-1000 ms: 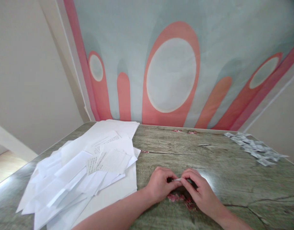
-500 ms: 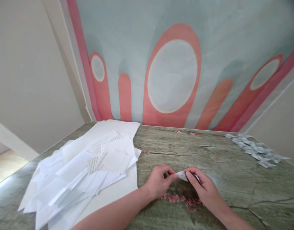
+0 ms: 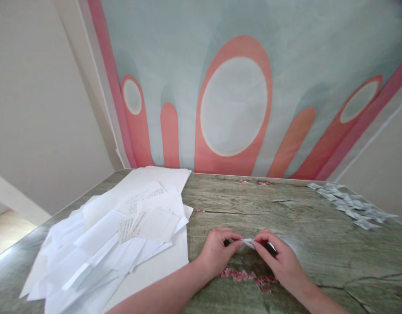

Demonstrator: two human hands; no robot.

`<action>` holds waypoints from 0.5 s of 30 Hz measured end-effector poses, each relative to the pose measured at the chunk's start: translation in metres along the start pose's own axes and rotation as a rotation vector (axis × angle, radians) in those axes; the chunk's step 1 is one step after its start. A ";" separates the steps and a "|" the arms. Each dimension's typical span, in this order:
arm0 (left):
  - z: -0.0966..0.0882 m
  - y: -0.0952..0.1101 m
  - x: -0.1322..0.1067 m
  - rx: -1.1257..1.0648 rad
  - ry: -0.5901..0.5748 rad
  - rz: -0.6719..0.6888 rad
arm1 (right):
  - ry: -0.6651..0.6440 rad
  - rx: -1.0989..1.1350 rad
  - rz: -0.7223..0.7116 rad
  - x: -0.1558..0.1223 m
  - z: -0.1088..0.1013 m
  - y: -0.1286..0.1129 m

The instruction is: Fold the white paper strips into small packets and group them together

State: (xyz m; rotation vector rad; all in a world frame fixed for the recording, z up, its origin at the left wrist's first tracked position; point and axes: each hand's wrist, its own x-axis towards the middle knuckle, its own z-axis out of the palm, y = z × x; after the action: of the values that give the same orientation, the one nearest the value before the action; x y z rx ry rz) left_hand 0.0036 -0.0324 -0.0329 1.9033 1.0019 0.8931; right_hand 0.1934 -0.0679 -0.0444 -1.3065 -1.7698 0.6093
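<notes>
Between both hands, over the middle of the near table, is a small folded piece of paper (image 3: 248, 241). My left hand (image 3: 218, 253) pinches its left end between thumb and fingertips. On the other end, my right hand (image 3: 276, 252) grips it the same way, thumb below and fingers above. The paper is turned nearly edge-on, so little of its fold shows. Several folded paper pieces (image 3: 351, 204) of a similar pale grey lie in a cluster at the far right of the table.
A spread pile of white paper sheets (image 3: 102, 235) covers the table's left side. Small printed paper pieces (image 3: 155, 223) lie on top of it. The wood-grain table (image 3: 227, 196) ends at a wall with a pink and grey-green mural (image 3: 174, 135).
The folded paper has been tilted from a broad visible face to a thin edge between my fingers. Both hands stay almost in place; the view has shifted slightly.
</notes>
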 end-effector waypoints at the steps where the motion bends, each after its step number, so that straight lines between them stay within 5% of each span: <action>1: 0.000 0.000 0.000 0.003 0.003 0.003 | 0.000 -0.010 -0.003 0.000 0.000 0.000; 7: 0.001 0.003 -0.003 0.086 0.101 0.083 | -0.034 -0.051 -0.084 -0.002 0.002 -0.003; 15: 0.001 0.002 -0.006 0.330 0.023 0.113 | -0.114 -0.081 -0.130 -0.004 0.005 -0.004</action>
State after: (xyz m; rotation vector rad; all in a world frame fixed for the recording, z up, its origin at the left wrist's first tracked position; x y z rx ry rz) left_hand 0.0019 -0.0388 -0.0327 2.2493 1.1188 0.8550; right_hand 0.1877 -0.0721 -0.0456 -1.2199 -1.9735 0.5532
